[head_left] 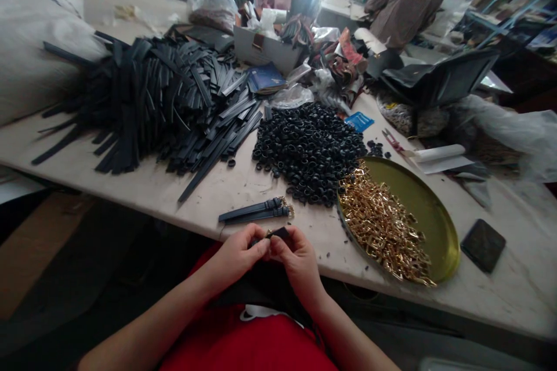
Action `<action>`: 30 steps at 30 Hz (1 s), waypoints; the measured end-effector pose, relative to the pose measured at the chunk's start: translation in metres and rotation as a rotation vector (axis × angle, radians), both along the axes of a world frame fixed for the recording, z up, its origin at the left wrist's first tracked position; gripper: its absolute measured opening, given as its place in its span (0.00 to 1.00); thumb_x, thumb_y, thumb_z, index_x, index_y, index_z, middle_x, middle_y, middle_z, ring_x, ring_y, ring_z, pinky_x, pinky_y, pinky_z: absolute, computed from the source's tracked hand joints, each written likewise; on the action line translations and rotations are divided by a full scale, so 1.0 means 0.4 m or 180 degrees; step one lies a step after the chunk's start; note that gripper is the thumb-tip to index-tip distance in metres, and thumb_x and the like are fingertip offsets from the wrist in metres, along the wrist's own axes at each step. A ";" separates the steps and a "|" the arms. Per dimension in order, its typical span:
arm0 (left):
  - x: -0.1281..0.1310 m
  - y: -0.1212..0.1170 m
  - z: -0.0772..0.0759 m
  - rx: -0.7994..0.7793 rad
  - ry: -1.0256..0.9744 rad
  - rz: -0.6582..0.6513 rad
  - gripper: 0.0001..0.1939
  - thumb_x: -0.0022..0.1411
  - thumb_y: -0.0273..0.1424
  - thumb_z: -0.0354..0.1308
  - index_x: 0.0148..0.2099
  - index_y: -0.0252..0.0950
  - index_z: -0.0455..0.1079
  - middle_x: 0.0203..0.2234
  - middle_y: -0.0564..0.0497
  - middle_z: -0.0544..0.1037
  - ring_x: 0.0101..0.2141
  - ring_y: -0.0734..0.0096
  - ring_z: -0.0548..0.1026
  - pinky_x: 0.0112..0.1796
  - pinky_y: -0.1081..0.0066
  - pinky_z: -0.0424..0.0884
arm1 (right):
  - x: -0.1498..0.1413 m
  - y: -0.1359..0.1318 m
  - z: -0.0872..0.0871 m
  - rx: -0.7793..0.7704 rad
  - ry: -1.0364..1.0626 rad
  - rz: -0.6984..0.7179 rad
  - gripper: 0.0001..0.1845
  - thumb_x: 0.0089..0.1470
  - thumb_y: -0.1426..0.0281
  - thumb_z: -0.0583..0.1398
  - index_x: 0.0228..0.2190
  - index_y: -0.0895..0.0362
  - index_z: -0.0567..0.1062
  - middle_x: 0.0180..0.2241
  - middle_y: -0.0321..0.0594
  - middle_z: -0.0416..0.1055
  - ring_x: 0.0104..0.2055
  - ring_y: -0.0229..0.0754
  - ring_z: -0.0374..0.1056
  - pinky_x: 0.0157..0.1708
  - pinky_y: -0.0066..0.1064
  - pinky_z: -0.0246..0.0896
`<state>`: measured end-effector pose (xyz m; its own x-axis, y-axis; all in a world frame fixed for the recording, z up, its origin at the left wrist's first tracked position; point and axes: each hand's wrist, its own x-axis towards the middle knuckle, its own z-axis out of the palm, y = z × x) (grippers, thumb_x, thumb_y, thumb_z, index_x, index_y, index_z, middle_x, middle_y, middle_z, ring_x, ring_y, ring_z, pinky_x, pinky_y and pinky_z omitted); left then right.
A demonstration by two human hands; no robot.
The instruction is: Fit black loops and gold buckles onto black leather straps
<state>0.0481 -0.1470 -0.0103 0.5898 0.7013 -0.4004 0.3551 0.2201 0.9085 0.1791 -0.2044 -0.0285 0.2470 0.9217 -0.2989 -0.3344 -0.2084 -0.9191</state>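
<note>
Pinching a dark strap, the left hand and right hand each show a closed grip, left of the brass tray. Two buckled straps also lie left of the tray. Gold buckles occupy the tray's left part; black loops are heaped at its far-left rim; black strips lie farther left on the surface.

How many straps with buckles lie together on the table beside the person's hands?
2: the far strap lies farther from the left hand, and the near strap lies alongside, closer to it. Another could be hidden underneath.
</note>
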 end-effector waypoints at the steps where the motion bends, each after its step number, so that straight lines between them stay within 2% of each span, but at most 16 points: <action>1: -0.001 -0.003 -0.001 -0.0099 0.0029 0.0010 0.11 0.58 0.38 0.50 0.33 0.34 0.64 0.24 0.55 0.71 0.23 0.77 0.66 0.25 0.77 0.61 | 0.003 -0.002 0.002 -0.0007 -0.0026 0.0067 0.10 0.47 0.63 0.61 0.26 0.57 0.68 0.22 0.30 0.67 0.24 0.33 0.62 0.26 0.25 0.59; 4: -0.002 -0.013 0.007 -0.0348 0.0084 0.0024 0.14 0.56 0.40 0.50 0.30 0.33 0.62 0.20 0.56 0.69 0.18 0.80 0.60 0.20 0.78 0.55 | 0.009 -0.006 0.007 -0.0163 -0.0037 0.0152 0.11 0.48 0.62 0.59 0.26 0.58 0.69 0.22 0.31 0.66 0.25 0.33 0.62 0.27 0.25 0.58; 9: 0.004 -0.035 0.029 -0.0494 0.0101 0.0178 0.15 0.54 0.42 0.51 0.29 0.33 0.62 0.19 0.56 0.69 0.16 0.81 0.58 0.19 0.78 0.53 | 0.007 -0.022 0.006 -0.0233 -0.0090 0.0215 0.12 0.50 0.60 0.57 0.27 0.57 0.67 0.21 0.32 0.65 0.23 0.34 0.61 0.26 0.27 0.57; 11: 0.004 -0.044 0.031 -0.0461 0.0126 0.0192 0.15 0.54 0.42 0.50 0.28 0.34 0.61 0.18 0.57 0.68 0.16 0.81 0.58 0.19 0.78 0.53 | 0.003 -0.036 0.005 -0.0033 -0.0529 0.0181 0.11 0.51 0.62 0.56 0.27 0.57 0.67 0.22 0.33 0.65 0.24 0.35 0.61 0.26 0.27 0.57; 13: 0.003 -0.054 0.027 -0.0311 0.0174 0.0175 0.15 0.55 0.41 0.49 0.26 0.34 0.61 0.17 0.58 0.66 0.17 0.80 0.58 0.19 0.77 0.54 | 0.001 -0.054 0.005 0.0401 -0.1330 0.0152 0.08 0.52 0.65 0.55 0.27 0.56 0.69 0.24 0.35 0.66 0.27 0.37 0.62 0.29 0.29 0.57; 16: -0.001 -0.069 0.020 0.0297 0.0291 0.0179 0.13 0.56 0.38 0.49 0.25 0.35 0.61 0.18 0.56 0.66 0.20 0.76 0.62 0.22 0.76 0.56 | 0.002 -0.074 0.004 0.0939 -0.2266 0.0290 0.04 0.51 0.70 0.56 0.28 0.55 0.72 0.27 0.38 0.68 0.32 0.39 0.63 0.33 0.30 0.57; 18: -0.006 -0.080 0.021 0.0546 0.0326 0.0121 0.13 0.56 0.37 0.49 0.25 0.34 0.62 0.20 0.55 0.67 0.24 0.74 0.64 0.25 0.76 0.58 | 0.004 -0.078 0.001 0.0759 -0.2204 0.0322 0.03 0.49 0.70 0.57 0.28 0.55 0.71 0.26 0.37 0.67 0.30 0.38 0.63 0.31 0.30 0.58; 21: -0.017 -0.092 0.032 0.0365 0.0238 -0.0119 0.13 0.56 0.39 0.49 0.28 0.34 0.64 0.22 0.55 0.69 0.24 0.74 0.65 0.25 0.76 0.59 | 0.010 -0.070 -0.004 0.0140 -0.1300 0.0391 0.06 0.46 0.67 0.59 0.27 0.56 0.67 0.22 0.32 0.65 0.24 0.35 0.62 0.25 0.27 0.57; 24: -0.027 -0.090 0.044 0.0222 0.0199 -0.0248 0.13 0.56 0.39 0.51 0.29 0.34 0.64 0.21 0.55 0.69 0.22 0.76 0.64 0.23 0.77 0.58 | 0.011 -0.060 -0.005 -0.0067 -0.0564 0.0582 0.10 0.45 0.64 0.60 0.27 0.56 0.65 0.21 0.30 0.63 0.22 0.34 0.60 0.23 0.25 0.55; 26: -0.029 -0.080 0.045 0.0166 0.0237 -0.0215 0.14 0.55 0.40 0.51 0.26 0.34 0.63 0.19 0.56 0.68 0.20 0.77 0.62 0.21 0.77 0.56 | 0.010 -0.056 -0.005 -0.0012 -0.0706 0.0592 0.10 0.45 0.64 0.60 0.26 0.56 0.65 0.21 0.30 0.63 0.23 0.33 0.59 0.24 0.25 0.55; 30: -0.020 -0.049 0.035 -0.0036 0.0309 -0.0123 0.18 0.53 0.46 0.52 0.24 0.35 0.59 0.16 0.57 0.66 0.17 0.78 0.61 0.19 0.77 0.55 | 0.008 -0.047 -0.007 0.0215 -0.1493 0.0699 0.08 0.49 0.64 0.58 0.28 0.57 0.67 0.23 0.32 0.64 0.25 0.34 0.59 0.26 0.26 0.54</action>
